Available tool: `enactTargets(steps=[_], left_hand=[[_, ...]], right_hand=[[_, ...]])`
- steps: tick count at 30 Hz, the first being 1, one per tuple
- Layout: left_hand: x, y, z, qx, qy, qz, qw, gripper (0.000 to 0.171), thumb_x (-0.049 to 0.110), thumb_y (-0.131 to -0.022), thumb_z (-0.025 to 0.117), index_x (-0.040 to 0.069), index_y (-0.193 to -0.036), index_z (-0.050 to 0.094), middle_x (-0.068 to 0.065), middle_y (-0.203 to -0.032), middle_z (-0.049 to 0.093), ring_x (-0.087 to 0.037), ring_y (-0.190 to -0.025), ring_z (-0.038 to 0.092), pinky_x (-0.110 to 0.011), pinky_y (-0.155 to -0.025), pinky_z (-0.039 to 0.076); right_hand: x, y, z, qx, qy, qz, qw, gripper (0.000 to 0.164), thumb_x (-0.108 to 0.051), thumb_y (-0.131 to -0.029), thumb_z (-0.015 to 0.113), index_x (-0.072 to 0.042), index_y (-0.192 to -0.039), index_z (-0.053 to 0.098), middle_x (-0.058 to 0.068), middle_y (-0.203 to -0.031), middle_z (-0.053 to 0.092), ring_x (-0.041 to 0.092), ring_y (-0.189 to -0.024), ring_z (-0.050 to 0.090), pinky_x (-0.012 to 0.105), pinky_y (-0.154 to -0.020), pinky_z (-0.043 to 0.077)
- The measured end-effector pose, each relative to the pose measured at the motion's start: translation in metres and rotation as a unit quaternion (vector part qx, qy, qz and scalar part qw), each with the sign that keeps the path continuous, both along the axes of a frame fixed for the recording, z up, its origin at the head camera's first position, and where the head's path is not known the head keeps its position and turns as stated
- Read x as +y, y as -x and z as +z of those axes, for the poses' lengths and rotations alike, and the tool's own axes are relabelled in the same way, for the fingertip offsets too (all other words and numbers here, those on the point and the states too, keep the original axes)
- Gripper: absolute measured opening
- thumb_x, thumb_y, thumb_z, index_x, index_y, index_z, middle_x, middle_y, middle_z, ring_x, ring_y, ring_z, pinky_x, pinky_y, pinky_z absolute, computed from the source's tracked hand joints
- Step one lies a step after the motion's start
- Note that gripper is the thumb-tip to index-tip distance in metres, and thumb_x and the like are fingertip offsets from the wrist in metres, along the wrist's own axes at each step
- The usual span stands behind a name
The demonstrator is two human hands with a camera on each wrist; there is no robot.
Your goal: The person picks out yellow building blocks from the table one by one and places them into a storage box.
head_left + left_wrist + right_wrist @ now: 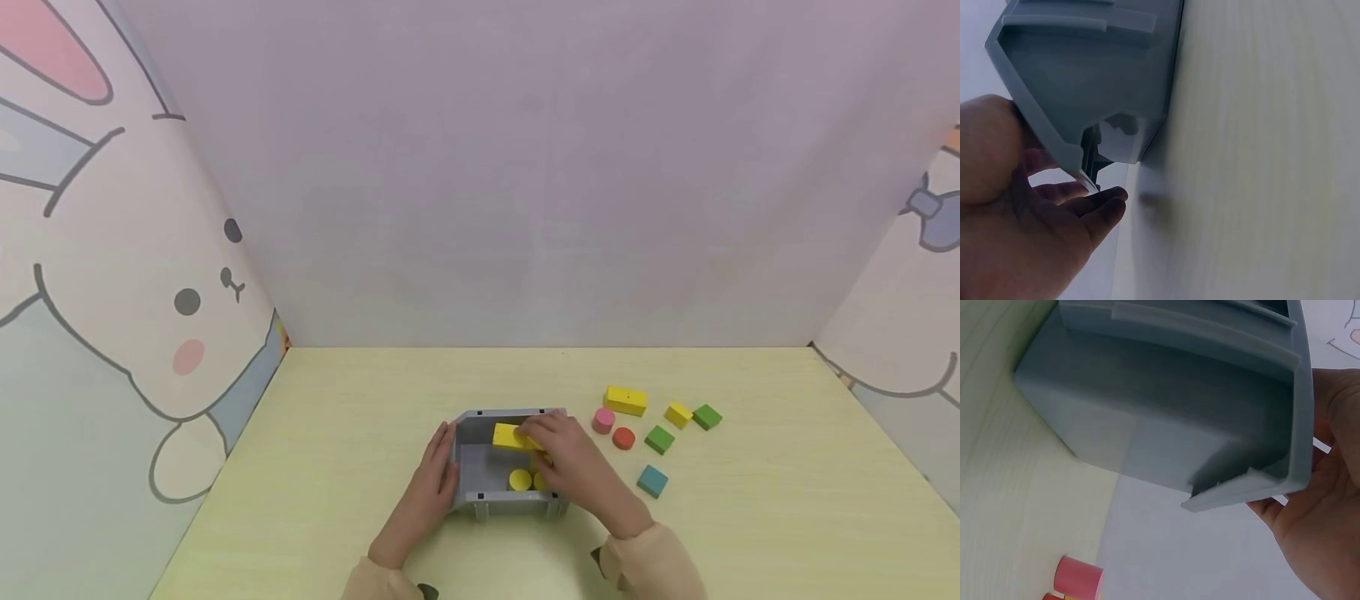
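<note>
A grey plastic bin [480, 468] sits in front of me, its open top facing up. Along its left end rests my left hand [430, 483], fingers fairly straight against the outside; the left wrist view has that hand [1041, 206] at the bin's edge. Over the bin's right part, my right hand [573, 462] pinches a long yellow block [507, 435] between thumb and fingers. Below it, a yellow round block [520, 480] lies in the bin with other yellow pieces, partly covered by the hand. In the right wrist view the bin wall hides the held block.
Right of the bin lie a long yellow block [626, 401], a pink cylinder [603, 420], a red round block [624, 437], a small yellow block [678, 415], two green blocks [660, 439] and a teal block [652, 481]. A pale wall [540, 250] stands behind the table.
</note>
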State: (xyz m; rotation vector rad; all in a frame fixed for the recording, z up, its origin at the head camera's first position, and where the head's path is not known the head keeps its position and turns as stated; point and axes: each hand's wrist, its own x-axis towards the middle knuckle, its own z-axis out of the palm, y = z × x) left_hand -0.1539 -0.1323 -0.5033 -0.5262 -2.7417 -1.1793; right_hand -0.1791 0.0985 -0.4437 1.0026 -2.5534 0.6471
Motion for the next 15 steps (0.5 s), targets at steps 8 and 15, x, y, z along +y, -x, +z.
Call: enactTargets(steps=[8, 15], left_hand=[[0.0, 0.0, 0.0, -0.006, -0.003, -0.003, 1.0, 0.052, 0.006, -0.096, 0.04, 0.0, -0.143, 0.02, -0.027, -0.147, 0.021, -0.038, -0.132, 0.024, -0.055, -0.105, 0.032], [-0.001, 0.0, 0.0, -0.009, -0.006, -0.004, 0.9999, 0.052, 0.007, -0.096, 0.04, 0.0, -0.143, 0.02, -0.028, -0.147, 0.021, -0.039, -0.132, 0.025, -0.055, -0.105, 0.032]], right_hand=[[-0.008, 0.003, -0.004, -0.021, -0.005, 0.009, 1.0, 0.026, 0.001, -0.074, 0.065, -0.011, -0.097, 0.066, 0.002, -0.098, 0.067, 0.017, -0.093, 0.055, 0.037, -0.081, 0.055], [-0.015, 0.007, -0.009, -0.038, -0.013, 0.009, 0.999, 0.027, -0.001, -0.075, 0.065, -0.012, -0.1, 0.066, 0.0, -0.1, 0.067, 0.016, -0.094, 0.056, 0.037, -0.082, 0.055]])
